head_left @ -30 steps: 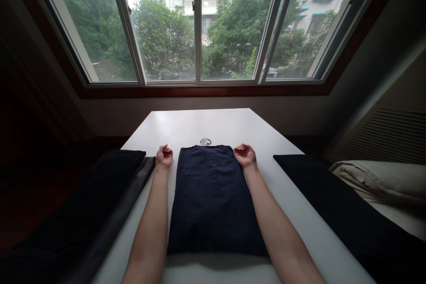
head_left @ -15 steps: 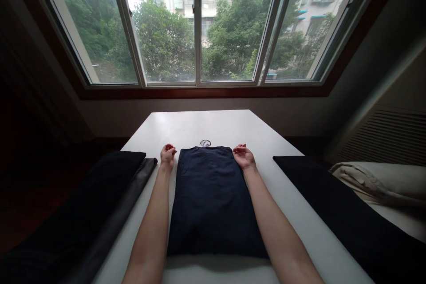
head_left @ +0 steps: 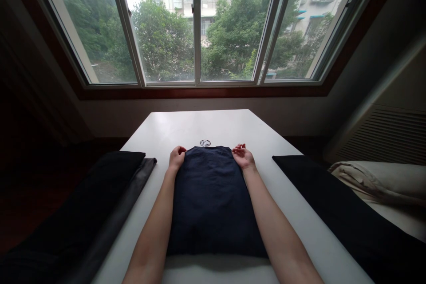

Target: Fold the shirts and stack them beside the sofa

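Note:
A folded dark navy garment [head_left: 213, 204] lies flat on the white table [head_left: 199, 126]. At its far left corner, my left hand [head_left: 177, 157] is closed, pinching the fabric edge. My right hand [head_left: 243, 157] is beside the far right corner, palm turned up, its fingers curled and touching the garment's edge; whether fabric lies between thumb and fingers is hard to see. Just beyond the garment's far edge sits a small round tag with a dark rim [head_left: 205, 143].
Black and dark grey folded cloths [head_left: 109, 186] lie along the table's left side. On the right are a black cloth [head_left: 326, 191] and a beige rolled fabric [head_left: 382, 179]. A window [head_left: 199, 83] stands behind the table.
My left hand has moved right onto the garment's far left corner and closed on it, drawing that corner slightly inward. My right hand has barely moved.

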The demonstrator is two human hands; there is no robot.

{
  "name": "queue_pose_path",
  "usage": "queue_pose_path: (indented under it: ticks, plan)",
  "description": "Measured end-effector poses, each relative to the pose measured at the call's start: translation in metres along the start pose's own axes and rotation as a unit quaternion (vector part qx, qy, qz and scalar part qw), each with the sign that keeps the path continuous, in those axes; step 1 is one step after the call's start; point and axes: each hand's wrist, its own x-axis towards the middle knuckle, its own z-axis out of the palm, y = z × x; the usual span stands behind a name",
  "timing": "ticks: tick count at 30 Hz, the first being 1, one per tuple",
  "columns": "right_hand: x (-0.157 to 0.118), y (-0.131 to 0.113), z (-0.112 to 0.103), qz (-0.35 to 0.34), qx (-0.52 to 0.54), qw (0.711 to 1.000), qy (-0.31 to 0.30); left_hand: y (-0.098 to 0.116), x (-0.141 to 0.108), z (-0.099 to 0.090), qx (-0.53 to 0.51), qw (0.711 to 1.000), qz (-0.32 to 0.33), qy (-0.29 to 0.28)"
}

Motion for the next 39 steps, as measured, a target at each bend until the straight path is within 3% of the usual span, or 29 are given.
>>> queue_pose_path:
  ticks: [13, 24, 39]
  plan:
    - [-0.0018, -0.0003, 0.0010, 0.002, 0.001, 1.000, 0.004, -0.0006, -0.0005, -0.0008, 0.015, 1.000, -0.009, -0.019]
    - [-0.0065, -0.0005, 0.0041, -0.009, -0.027, 1.000, -0.009, -0.0074, 0.0027, 0.0029, -0.096, 0.995, 0.015, 0.009]
    - [-0.0069, -0.0005, 0.0036, -0.011, -0.026, 1.000, -0.010, -0.0051, 0.0020, 0.0019, -0.076, 0.997, 0.010, 0.003]
